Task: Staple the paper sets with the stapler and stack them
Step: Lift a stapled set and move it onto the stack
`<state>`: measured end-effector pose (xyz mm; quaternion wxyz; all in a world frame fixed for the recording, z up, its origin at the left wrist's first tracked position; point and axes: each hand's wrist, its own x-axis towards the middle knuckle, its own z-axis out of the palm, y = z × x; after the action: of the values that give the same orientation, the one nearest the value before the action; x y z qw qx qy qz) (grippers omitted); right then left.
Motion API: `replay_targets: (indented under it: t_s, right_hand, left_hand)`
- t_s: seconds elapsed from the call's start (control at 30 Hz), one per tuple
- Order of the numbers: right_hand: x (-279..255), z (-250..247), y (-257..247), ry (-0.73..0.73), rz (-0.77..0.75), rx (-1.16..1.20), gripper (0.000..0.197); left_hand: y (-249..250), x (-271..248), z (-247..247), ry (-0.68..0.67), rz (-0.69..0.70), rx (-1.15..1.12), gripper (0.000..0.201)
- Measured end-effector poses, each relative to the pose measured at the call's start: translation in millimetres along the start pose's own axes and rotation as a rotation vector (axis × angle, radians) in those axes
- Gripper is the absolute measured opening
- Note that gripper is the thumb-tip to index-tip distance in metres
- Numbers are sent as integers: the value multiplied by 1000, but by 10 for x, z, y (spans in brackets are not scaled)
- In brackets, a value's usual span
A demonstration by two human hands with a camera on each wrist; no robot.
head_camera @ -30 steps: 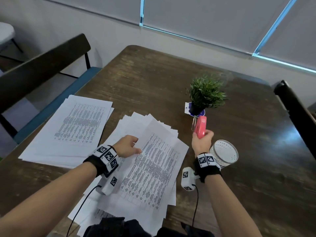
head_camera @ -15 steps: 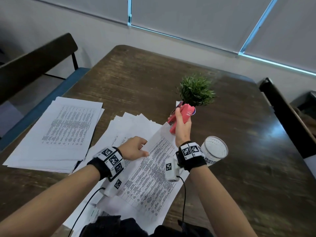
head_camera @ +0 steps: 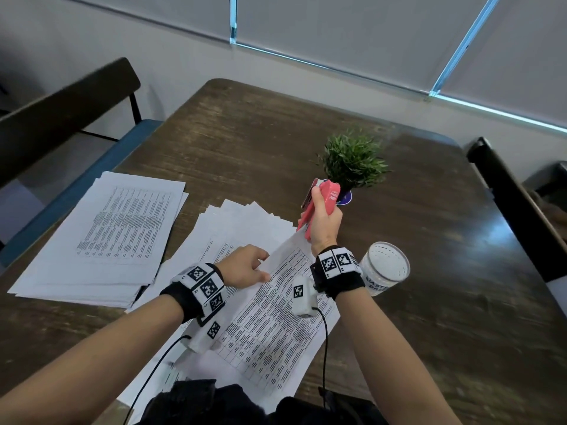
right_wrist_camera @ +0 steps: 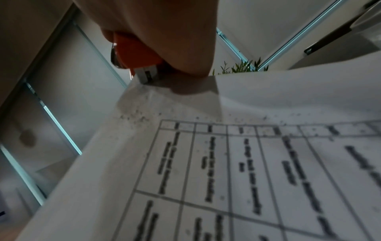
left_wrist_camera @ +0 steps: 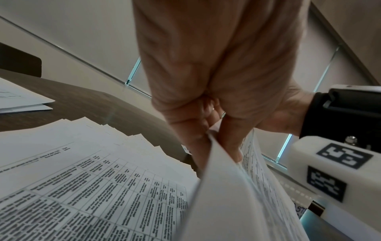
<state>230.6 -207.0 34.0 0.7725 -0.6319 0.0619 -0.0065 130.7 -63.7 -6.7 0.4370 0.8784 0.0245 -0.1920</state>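
My right hand (head_camera: 322, 222) grips a pink stapler (head_camera: 325, 199), nose down at the lifted top corner of a printed paper set (head_camera: 276, 317). In the right wrist view the stapler (right_wrist_camera: 136, 55) meets the sheet's corner (right_wrist_camera: 144, 84). My left hand (head_camera: 245, 268) pinches the left edge of that set between thumb and fingers (left_wrist_camera: 198, 130) and holds it raised. Under it lies a fanned pile of loose sheets (head_camera: 245, 219). A squared stack of papers (head_camera: 101, 237) lies to the left on the dark wooden table (head_camera: 245, 133).
A small green potted plant (head_camera: 352, 161) stands just behind the stapler. A clear plastic cup (head_camera: 383, 268) stands right of my right wrist. A bench with a blue seat (head_camera: 76, 191) runs along the left; a dark chair (head_camera: 515, 210) is at the right.
My right hand carried the stapler left and tipped it down onto the paper set's top corner. My left hand closed on the set's edge and lifted it.
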Motion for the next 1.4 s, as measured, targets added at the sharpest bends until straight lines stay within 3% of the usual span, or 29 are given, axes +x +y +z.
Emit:
replay_targets:
  t_s: [0.3,0.43,0.53,0.6,0.67,0.77,0.9,1.07,1.2,1.27,1.33,1.4]
  right_hand:
    - [1,16,133,193,-2,-88,36]
    - [13,-2,143,165,0,-110,42]
    - [38,-63,142,88,-53,-120,28]
    - [70,-157,139,158,-172,-200,18]
    - [91,-280,173,291,-240,-307,22]
    - [109,-475,337,406,-27,-431,38]
    - [45,-723,709,251,275,-749,37]
    - [-43,-839,1015,116,240,-1003,27]
    - [-67,-725,958,127,128,-1090,30]
    - [-81,-620,884,123,15,-952,43]
    - [-100,-488,845,49,100,-692,58]
    - [-141,-353,857,-74,255,-470,58]
  left_hand:
    - [-29,-31,113,-21,-7,42,17]
    - [-35,10,113,-2,-12,45,18]
    - [-2,-1,46,51,-35,46,32]
    - [-43,-19,-75,119,-72,44,47]
    - [-145,-5,-225,213,-97,41,41]
    - [-234,-21,-428,376,-111,-12,34]
    - [-281,-37,-562,482,-92,-46,28]
    - [-332,-43,-553,534,-55,-142,20]
    - [-351,-42,-538,577,-13,-239,13]
    - [-391,-27,-556,599,10,-309,10]
    - [-425,-5,-586,629,29,-382,13]
    - [-439,4,-652,704,23,-458,19]
